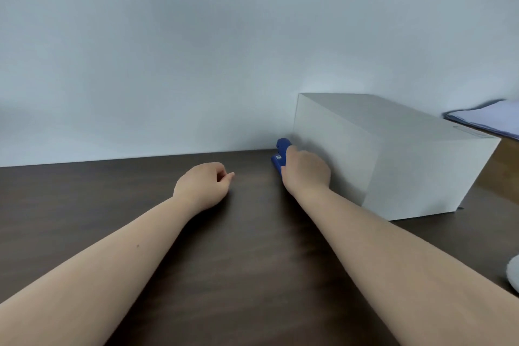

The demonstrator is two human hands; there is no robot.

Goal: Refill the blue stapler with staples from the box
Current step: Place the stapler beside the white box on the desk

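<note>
The blue stapler lies on the dark wooden table near its far edge, right beside the left face of a large white box. My right hand is closed around the stapler and covers most of it; only its far end and a labelled side show. My left hand rests on the table to the left of the stapler, fingers loosely curled with nothing in them. No staples or small staple box are visible.
A stack of pale blue papers lies at the far right behind the white box. A grey rounded object pokes in at the right edge. A plain pale wall stands behind the table.
</note>
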